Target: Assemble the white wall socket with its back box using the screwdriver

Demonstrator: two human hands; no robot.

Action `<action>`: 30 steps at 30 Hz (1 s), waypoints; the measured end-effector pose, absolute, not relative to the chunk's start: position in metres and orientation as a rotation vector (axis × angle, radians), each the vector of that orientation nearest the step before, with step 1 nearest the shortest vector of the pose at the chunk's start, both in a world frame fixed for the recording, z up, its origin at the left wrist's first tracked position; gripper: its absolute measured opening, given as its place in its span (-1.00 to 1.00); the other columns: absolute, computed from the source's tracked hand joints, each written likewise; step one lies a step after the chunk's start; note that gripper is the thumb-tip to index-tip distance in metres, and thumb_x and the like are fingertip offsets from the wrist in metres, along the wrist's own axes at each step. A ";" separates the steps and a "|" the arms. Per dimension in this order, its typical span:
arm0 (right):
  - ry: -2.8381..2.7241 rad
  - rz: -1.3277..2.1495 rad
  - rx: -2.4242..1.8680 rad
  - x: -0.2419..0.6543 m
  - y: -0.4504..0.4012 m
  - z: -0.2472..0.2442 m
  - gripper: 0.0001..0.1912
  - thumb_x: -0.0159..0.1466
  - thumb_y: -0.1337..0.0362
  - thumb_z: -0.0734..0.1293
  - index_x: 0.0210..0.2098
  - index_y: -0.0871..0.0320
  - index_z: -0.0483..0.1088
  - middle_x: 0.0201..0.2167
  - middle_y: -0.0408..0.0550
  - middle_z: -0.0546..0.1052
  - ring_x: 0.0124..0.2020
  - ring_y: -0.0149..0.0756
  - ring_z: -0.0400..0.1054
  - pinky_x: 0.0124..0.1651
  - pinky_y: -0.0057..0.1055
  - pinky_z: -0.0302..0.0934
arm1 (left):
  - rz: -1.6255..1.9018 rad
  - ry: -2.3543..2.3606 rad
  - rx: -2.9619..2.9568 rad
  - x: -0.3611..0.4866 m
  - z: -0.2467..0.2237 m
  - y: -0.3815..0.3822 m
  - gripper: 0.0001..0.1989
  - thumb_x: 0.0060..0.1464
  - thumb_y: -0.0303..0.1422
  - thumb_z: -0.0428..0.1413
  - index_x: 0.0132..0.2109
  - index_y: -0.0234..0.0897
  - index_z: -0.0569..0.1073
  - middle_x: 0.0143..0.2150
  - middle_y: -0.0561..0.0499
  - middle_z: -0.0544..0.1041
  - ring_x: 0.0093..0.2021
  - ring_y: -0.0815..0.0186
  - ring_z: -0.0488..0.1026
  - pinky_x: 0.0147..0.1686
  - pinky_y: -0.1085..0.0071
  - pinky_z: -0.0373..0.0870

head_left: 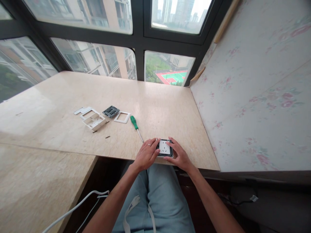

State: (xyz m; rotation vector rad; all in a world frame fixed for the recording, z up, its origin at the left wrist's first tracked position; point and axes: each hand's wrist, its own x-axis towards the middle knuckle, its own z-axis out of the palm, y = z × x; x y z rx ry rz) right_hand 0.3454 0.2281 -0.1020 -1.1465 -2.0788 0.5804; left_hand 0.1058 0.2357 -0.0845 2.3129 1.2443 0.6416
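Note:
A wall socket [164,148] with a white face and a dark frame lies near the front edge of the marble-patterned ledge. My left hand [146,154], a ring on one finger, grips its left side with fingers and thumb. From the right, my right hand [180,155] curls round the socket, its fingers at the top and its thumb at the lower edge. Just beyond my left hand rests a screwdriver [134,122] with a green handle, its tip pointing toward that hand.
Left of the screwdriver lie a white cover frame [122,117], a dark socket back [111,111] and an open white mounting box [95,122]. Several small screws [107,137] are scattered nearby. Windows stand behind the ledge [165,103], and a papered wall [252,97] bounds the right. White cables [80,204] hang at lower left.

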 end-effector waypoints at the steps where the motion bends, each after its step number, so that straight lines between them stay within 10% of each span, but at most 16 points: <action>1: -2.080 0.582 -1.147 0.345 0.228 -0.102 -0.31 0.22 0.02 0.45 0.25 0.11 0.27 0.36 0.19 0.18 0.36 -0.04 0.14 0.32 -0.05 0.18 | 0.650 1.239 2.307 0.106 -0.084 0.236 -0.44 0.44 -0.15 -0.24 0.42 -0.33 0.15 0.37 -0.17 0.24 0.36 0.16 0.15 0.36 0.09 0.03; 30: -2.091 0.587 -1.110 0.347 0.228 -0.101 -0.29 0.21 0.06 0.47 0.28 0.07 0.24 0.36 0.17 0.18 0.37 -0.06 0.12 0.31 -0.06 0.21 | 0.689 1.272 2.171 0.103 -0.091 0.236 -0.24 0.30 0.06 -0.03 0.39 -0.44 0.16 0.35 -0.24 0.27 0.34 0.05 0.19 0.34 0.06 0.10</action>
